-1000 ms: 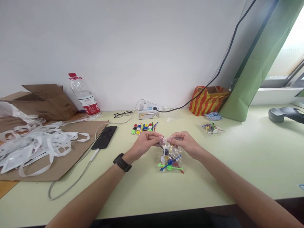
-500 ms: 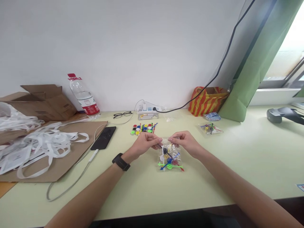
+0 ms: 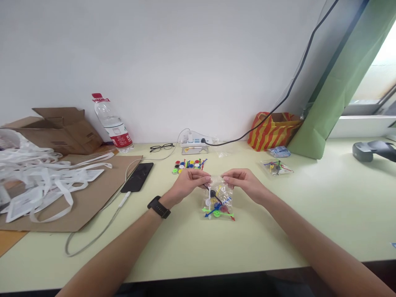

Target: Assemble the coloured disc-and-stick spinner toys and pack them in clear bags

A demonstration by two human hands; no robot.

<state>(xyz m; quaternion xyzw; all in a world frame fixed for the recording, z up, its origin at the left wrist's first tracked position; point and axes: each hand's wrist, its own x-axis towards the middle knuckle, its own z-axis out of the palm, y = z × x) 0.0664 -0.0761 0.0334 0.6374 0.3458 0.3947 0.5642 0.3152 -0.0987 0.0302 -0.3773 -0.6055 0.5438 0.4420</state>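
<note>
A clear plastic bag (image 3: 220,190) hangs low over the table between my hands, holding several coloured plastic arrow spinners (image 3: 217,206) in white, black, blue, green, yellow and red. My left hand (image 3: 191,184), with a black watch on its wrist, pinches the bag's upper left corner. The upper right edge is pinched between the thumb and fingers of my right hand (image 3: 244,184). Just behind my left hand lie loose round discs and arrows (image 3: 188,164) in many colours, partly covered by its fingers.
Another bag of spinners (image 3: 276,167) lies right. Behind are a power strip (image 3: 194,142), glasses (image 3: 161,147) and a striped bag (image 3: 269,134). To the left are a phone (image 3: 137,177), a bottle (image 3: 116,130), cardboard (image 3: 93,198) with white straps, and a box (image 3: 71,132).
The view has shifted slightly. The bag has moved a little left relative to my hands; both hands keep their pinch on its top edge.
</note>
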